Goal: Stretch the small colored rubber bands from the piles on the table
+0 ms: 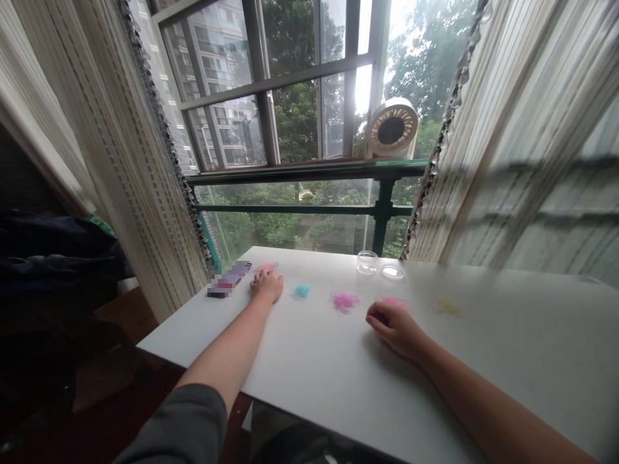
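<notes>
- Head view: the window [294,96] spans the twelve o'clock side, with a round-faced white device [391,129] between twelve and one.
- Below it the white table [314,380] bears everything else; clock places are read from the magenta heap [344,301]. Its right end is hazy.
- The left hand [267,287], between nine and ten o'clock, bends its fingers down beside a pink heap [267,265]; whether they pinch anything cannot be told.
- The right hand [394,327], at four o'clock, is loosely curled, palm side hidden; I cannot tell if it holds a piece.
- A phone-like slab [236,276] lies at nine o'clock, its face partly pixelated.
- At one o'clock a clear container [367,263] stands uncovered, apparently unfilled; a clear lid [393,272] lies just beside it at two.
- Also apart are a turquoise heap [302,292] at nine, a rose heap [397,302] at three, and a yellow heap [449,307] farther out at three. No mixed pile shows, so parting by colour looks far along; anything left could be hidden in the hands.
- Single pieces are too fine to make out; the hands partly cover the pink and rose heaps.
</notes>
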The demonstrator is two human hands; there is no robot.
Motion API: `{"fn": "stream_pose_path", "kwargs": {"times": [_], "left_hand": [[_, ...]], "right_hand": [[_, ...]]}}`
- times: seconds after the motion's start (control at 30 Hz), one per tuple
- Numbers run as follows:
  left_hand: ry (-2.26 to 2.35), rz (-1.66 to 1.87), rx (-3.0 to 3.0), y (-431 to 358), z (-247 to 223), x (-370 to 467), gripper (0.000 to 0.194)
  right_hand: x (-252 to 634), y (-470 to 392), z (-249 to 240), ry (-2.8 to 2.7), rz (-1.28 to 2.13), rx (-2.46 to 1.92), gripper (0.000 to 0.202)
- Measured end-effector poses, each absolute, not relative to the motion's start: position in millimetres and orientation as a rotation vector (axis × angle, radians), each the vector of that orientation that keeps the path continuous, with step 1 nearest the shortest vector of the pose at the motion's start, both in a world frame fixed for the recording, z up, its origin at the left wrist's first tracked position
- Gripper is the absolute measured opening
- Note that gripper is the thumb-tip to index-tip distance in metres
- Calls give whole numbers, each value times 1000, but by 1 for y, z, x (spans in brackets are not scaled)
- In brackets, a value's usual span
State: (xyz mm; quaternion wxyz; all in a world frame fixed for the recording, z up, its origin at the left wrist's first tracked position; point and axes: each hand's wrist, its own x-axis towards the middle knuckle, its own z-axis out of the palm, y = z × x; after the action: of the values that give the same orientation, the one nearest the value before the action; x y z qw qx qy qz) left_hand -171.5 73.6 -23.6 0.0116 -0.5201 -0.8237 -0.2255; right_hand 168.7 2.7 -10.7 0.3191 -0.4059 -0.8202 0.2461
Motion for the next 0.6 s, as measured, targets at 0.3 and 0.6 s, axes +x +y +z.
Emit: {"fn": "stream_pose_path", "kwargs": {"times": [0.3,0.6], "left_hand": [[-2555,-751,-1615,73,-23,-173,38],[-2287,-1243,-1847,54,-16,-169,33]], "right_hand": [[169,4,-13,-2152,653,-1055,14],[170,4,-13,-2145,662,-1070,14]]}}
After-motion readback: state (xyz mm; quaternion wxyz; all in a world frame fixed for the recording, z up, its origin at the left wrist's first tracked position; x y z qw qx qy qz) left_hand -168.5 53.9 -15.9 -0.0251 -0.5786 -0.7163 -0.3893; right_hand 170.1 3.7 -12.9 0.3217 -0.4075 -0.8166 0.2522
